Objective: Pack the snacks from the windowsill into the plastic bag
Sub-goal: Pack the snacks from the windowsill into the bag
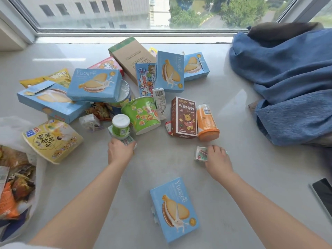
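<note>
— Snacks [111, 97] lie in a heap on the pale windowsill [233, 123], near the glass. Where is the plastic bag?

— Plastic bag [19, 177] is at the left edge, with its mouth open. Some packets are already inside it, and a yellow bowl pack [52, 141] lies tilted at its mouth.

— What does the left hand hold?

— Left hand [119, 151] has its fingers curled round a small green bottle [121, 127] with a white cap, together with a small carton under it.

— And the right hand?

— Right hand [218, 159] rests on a small white carton [201, 153] on the sill, fingers bent over it. Just behind it stand a brown box [184, 117] and an orange tub [207, 121], side by side.

— Is something nearer to the person?

— One blue biscuit box [175, 209] lies flat between the two forearms. Blue cloth [287, 83] is piled at the right, and a phone [323, 193] is at the right edge.
</note>
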